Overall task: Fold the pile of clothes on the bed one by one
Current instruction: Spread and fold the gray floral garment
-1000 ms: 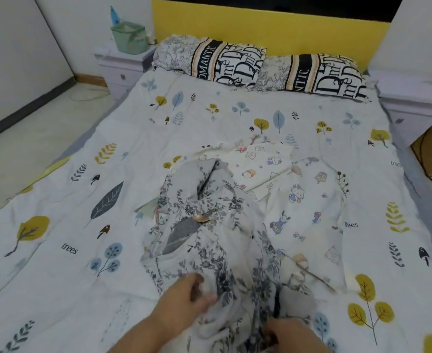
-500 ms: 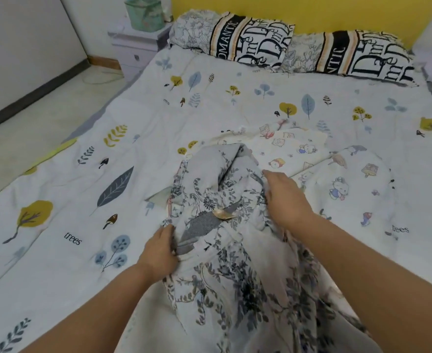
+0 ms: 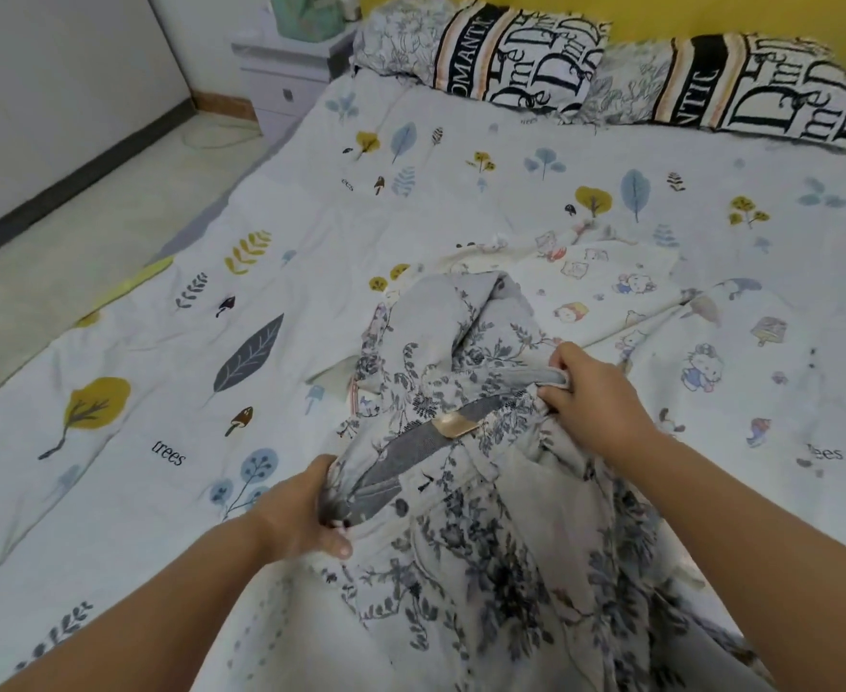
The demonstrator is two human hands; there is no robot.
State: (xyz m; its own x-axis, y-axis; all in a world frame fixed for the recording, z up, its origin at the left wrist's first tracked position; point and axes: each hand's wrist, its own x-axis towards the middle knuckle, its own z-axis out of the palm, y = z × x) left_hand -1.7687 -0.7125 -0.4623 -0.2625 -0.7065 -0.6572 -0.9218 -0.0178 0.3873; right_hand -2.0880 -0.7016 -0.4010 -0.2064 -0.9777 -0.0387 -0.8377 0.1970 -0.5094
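Change: half a second ago our right hand (image 3: pixel 593 392) lay on top of the bunched floral garment (image 3: pixel 485 491); now it grips the right end of the grey neckband. Our left hand (image 3: pixel 301 506) has moved only a little and grips the left end.
Hands: both are curled round the neckband edge, fingers tucked into the cloth, well apart, with the band drawn between them.
Meaning: we judge the collar found and the garment about to be lifted or spread flat; no fold is made yet.
Garment: it lies on the bed (image 3: pixel 136 516) in front of us, its lower part crumpled toward the near edge.
Pile: the cartoon-print clothes (image 3: pixel 660 312) lie just behind and to the right, partly under the floral one, unfolded.
Label: a small tan tag (image 3: pixel 455 424) sits inside the neckband; we cannot read it.
Sheet writing: "trees" (image 3: pixel 168 453) is printed left of our left hand, and again, partly hidden, at the right.
Pillow writing: the pillows (image 3: pixel 520 57) show "ROMANTIC" in part, plus large letters including a "D" and "me".
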